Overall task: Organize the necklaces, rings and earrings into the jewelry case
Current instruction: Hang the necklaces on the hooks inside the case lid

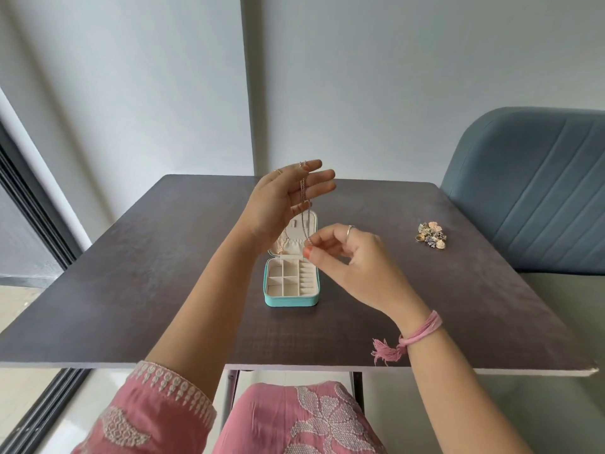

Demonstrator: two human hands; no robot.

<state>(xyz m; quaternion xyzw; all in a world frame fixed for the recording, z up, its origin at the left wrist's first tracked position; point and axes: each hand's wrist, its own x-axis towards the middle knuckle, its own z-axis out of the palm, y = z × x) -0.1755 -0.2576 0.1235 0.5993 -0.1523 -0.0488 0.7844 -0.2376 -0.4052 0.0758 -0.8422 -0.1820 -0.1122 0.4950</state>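
Observation:
A small turquoise jewelry case stands open on the middle of the dark table, its lid upright and its cream compartments bare. A rose-gold chain hangs inside the lid. Above the case my left hand is raised, palm toward me, fingers straight, with a thin silver necklace draped over a fingertip and hanging down. My right hand pinches the lower end of that necklace between thumb and forefinger, just in front of the lid. A pile of rings and earrings lies on the table to the right.
The dark wooden table reaches a grey wall at the back. A blue upholstered chair stands at the right side. A dark window frame runs down the left.

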